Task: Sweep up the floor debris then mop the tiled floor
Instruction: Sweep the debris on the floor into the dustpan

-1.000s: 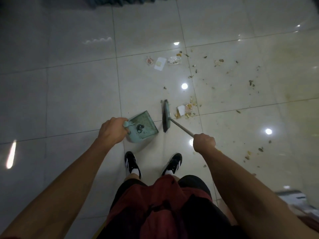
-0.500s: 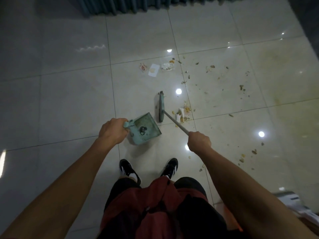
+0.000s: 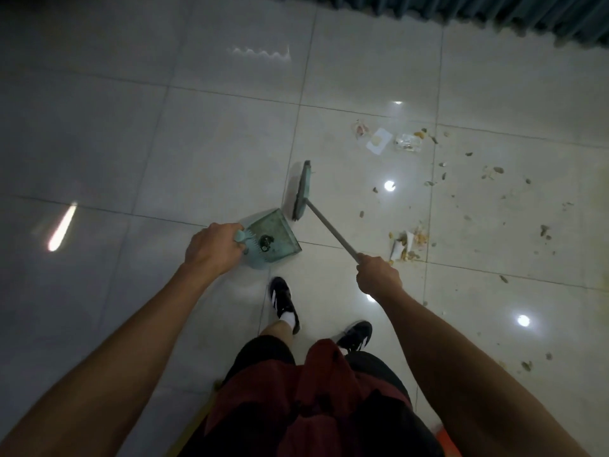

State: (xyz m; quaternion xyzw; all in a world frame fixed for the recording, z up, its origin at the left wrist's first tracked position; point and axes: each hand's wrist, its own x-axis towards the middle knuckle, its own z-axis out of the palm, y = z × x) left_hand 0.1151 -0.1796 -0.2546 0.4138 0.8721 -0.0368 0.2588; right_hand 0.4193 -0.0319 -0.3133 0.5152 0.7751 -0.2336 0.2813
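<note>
From the head view, looking down at a glossy pale tiled floor, the left hand has its fingers curled round the handle of a teal dustpan, gripping it tight. The pan rests on the floor just ahead of the person's feet, its open mouth facing up and to the right, and a small dark clump lies inside it near the comb teeth at the back.

The right hand is closed round the grey shaft of a broom, holding it at the near end. The shaft runs up and to the left from the fist to the teal broom head, which stands on the tile just beyond the far corner of the dustpan (whether the two actually touch I cannot tell).

The debris lies to the right of the broom: a small heap of crumbs and a white scrap just beside the right hand, well apart from the pan's mouth. Farther off, near the top right, sit a white paper piece and a clear wrapper, with loose bits scattered across the tiles to their right.

Black shoes with white stripes stand below the pan. A dark curtain hangs along the top right edge.
</note>
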